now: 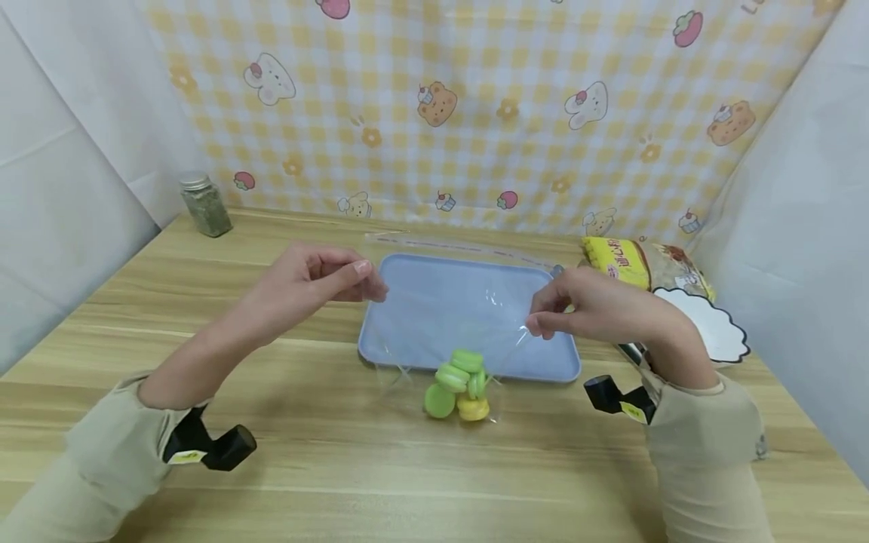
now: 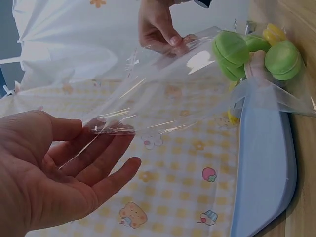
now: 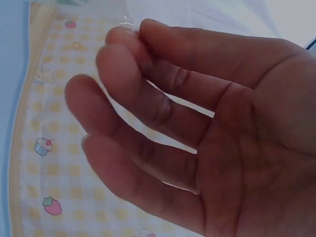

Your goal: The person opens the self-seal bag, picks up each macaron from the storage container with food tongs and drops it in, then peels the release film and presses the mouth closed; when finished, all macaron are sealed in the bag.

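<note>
Above the blue tray [image 1: 570, 363], both hands pinch a clear bag [image 2: 173, 94] with macaron-shaped pieces [image 1: 462, 377] inside.

Clock read from tray centre, head view: left hand [image 1: 305, 283] at 9 to 10 o'clock, thumb and forefinger closed on one side of bag, other fingers loosely apart; right hand [image 1: 594, 302] at 3 o'clock, thumb and forefinger closed on opposite side, other fingers bent. Bag spans between them; green and yellow pieces bunch in its low end, 6 o'clock, by tray's near edge. Farther out on wooden desk [image 1: 421, 483]: scalloped white dish [image 1: 706, 324] 3 o'clock, yellow packet [image 1: 624, 260] 2 o'clock, lidded jar [image 1: 207, 207] 10 o'clock, checked curtain [image 1: 509, 60] 12.
</note>
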Demonstrator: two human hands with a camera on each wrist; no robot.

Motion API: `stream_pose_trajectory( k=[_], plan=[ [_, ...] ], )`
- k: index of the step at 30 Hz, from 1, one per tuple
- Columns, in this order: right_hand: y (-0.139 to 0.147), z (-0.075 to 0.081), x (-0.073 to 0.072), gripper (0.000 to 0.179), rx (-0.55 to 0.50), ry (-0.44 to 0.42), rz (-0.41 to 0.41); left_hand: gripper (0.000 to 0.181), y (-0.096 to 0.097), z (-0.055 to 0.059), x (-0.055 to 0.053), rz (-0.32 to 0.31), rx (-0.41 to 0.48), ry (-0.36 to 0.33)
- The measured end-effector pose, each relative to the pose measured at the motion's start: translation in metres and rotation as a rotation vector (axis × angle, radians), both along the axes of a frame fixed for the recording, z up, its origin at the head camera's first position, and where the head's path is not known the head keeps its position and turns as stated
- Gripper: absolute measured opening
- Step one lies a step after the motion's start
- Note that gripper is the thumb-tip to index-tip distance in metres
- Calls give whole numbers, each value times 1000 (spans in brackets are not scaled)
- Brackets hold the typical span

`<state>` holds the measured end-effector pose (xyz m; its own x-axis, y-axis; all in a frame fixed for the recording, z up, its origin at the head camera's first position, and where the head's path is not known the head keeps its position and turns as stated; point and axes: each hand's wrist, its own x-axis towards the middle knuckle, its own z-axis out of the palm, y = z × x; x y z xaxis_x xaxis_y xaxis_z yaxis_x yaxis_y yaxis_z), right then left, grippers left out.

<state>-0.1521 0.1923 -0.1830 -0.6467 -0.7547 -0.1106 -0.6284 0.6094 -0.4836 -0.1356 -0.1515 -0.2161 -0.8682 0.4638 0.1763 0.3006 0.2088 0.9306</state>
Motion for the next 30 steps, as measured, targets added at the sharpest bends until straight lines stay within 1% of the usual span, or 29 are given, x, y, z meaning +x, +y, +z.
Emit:
stream_pose_trajectory(
  k=[3,5,8,9,11,14,16,19,21,25,30],
  plan=[
    [0,4,6,28,30,31,-66,24,1,1,5,3,4,43],
    [2,8,12,35,46,65,-118,20,3,0,8,-5,12,90],
    [1,13,24,39,45,161,-163,17,6,0,12,-19,-6,150],
    [-1,15,28,39,27,200,-161,17,8,-1,13,-19,-17,166],
    [-8,17,36,33,-23,286,-137,16,10,-1,15,-17,-47,193],
    [-28,18,44,16,-140,380,-51,17,12,-1,18,-5,-58,205],
    [-45,16,46,5,-220,428,17,19,13,-1,19,4,-60,214],
    [-70,10,43,9,-313,512,88,20,14,-1,21,10,-64,221],
    [-85,6,40,12,-356,586,112,20,15,0,22,6,-72,236],
    [-107,-1,31,11,-426,707,138,15,17,0,25,-12,-60,270],
    [-115,-7,26,7,-501,795,146,15,17,2,26,-17,-49,296]
  ],
)
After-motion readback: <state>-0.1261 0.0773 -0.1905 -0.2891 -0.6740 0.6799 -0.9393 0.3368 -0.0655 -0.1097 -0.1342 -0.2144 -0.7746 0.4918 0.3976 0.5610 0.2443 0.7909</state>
